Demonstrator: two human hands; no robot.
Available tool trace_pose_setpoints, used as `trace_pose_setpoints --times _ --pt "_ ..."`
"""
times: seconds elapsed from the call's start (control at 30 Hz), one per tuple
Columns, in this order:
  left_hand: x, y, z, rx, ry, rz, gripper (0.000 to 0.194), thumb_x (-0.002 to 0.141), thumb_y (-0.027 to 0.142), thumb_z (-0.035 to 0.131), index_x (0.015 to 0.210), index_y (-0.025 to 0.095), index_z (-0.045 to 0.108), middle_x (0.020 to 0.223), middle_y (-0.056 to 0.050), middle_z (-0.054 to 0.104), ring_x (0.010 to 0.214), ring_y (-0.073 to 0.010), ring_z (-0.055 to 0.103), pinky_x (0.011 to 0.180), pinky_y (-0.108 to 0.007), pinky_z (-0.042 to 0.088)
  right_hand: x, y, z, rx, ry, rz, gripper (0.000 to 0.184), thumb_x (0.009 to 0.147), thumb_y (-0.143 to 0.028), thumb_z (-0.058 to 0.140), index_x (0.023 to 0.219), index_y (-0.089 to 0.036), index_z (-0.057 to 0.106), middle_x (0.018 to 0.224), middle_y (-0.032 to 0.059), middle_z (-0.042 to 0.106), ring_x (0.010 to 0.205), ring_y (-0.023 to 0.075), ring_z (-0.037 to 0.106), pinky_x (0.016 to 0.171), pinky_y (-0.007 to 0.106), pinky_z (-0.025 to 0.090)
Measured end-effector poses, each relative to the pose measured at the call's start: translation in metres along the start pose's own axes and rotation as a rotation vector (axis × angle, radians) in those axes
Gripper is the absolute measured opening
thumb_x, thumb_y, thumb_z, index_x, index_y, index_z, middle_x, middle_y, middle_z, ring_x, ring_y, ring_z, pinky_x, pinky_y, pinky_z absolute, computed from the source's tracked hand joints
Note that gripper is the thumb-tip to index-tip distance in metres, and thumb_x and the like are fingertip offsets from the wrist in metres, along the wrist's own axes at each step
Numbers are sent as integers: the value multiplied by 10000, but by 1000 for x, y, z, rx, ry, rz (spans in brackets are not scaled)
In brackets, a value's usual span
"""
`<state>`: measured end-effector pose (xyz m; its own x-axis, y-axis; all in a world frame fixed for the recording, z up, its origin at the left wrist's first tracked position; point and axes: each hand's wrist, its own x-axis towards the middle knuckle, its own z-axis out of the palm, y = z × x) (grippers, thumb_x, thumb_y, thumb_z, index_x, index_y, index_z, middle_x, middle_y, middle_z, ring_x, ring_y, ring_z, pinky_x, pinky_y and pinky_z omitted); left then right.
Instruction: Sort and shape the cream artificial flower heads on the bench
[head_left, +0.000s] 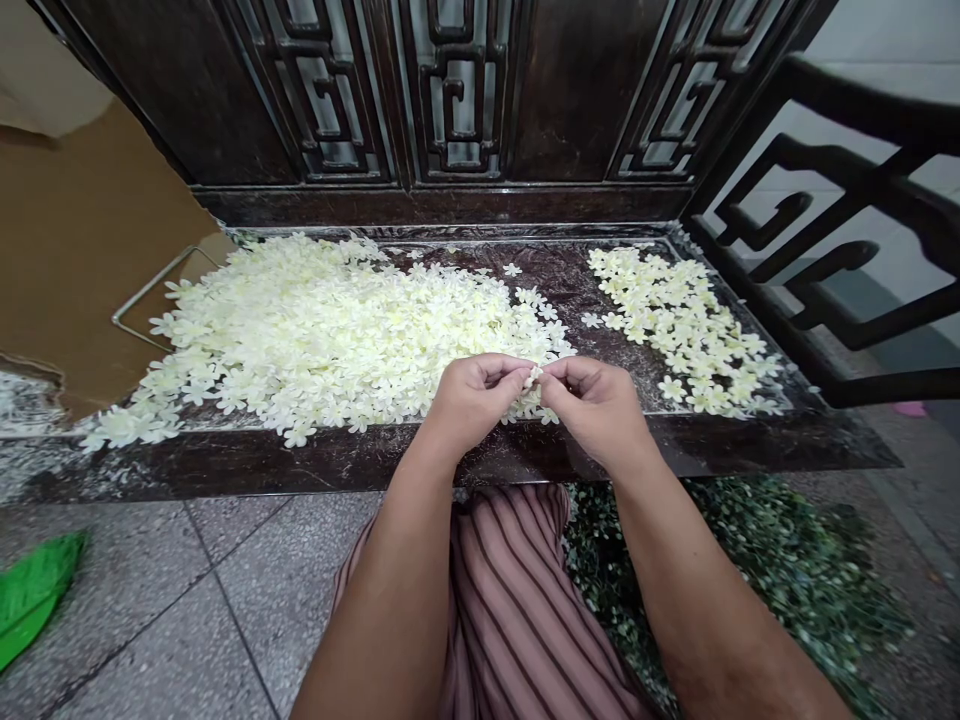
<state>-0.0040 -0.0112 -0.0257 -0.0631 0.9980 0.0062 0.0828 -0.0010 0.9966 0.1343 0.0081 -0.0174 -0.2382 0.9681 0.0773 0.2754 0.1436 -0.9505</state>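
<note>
My left hand (pixel 480 395) and my right hand (pixel 592 400) meet fingertip to fingertip over the front of a dark wooden bench seat (pixel 555 275). Both pinch a small white artificial flower (pixel 532 377), mostly covered by the fingers. Just beyond and to the left of my hands spreads a large heap of white-yellow flowers (pixel 337 330). A smaller, flatter group of the same flowers (pixel 675 320) lies on the right of the seat, apart from my right hand.
A carved lattice backrest (pixel 465 90) rises behind the seat, with a lattice armrest (pixel 847 230) at right. Brown cardboard (pixel 82 240) stands at left, beside a bent metal wire (pixel 142 290). Dark green foliage (pixel 772 580) lies below right; a green leaf (pixel 37 595) is on the floor (pixel 187 620).
</note>
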Motion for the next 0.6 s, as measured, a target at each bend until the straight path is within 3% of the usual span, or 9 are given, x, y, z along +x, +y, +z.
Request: trace_pose_setpoints --times 0.6 --pt "1 1 -2 4 -6 -34 143 716 208 608 796 141 706 770 -52 715 689 -116 620 631 -238 491 0 2 -2 -26 -25 -31 153 696 -227 532 556 -166 545 516 -33 442 504 86 388 484 227 311"
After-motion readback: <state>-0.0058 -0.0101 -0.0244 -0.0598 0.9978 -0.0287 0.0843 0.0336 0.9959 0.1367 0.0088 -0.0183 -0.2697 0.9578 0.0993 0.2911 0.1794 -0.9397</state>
